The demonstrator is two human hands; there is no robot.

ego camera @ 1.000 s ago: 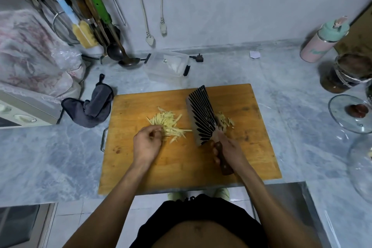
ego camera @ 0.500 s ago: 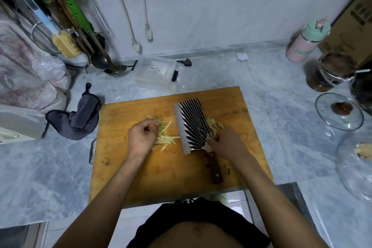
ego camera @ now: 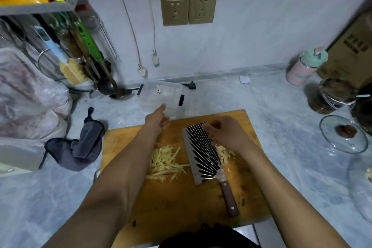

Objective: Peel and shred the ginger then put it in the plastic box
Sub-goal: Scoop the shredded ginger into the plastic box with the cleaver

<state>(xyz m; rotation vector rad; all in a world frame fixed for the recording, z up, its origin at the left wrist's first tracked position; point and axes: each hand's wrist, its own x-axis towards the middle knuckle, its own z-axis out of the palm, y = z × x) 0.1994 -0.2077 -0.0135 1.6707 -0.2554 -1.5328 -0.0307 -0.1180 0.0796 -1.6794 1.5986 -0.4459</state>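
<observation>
Over cutting board | left hand open, reaching plastic box | right hand loosely curled atop cleaver

A home kitchen here: grey marble counter, wooden cutting board, ladle and utensils hanging at left, brass wall sockets, glass lid.

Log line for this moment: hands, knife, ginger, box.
left hand: open, reaching to box | right hand: over knife, which lies flat on board | ginger: shredded, on board
</observation>
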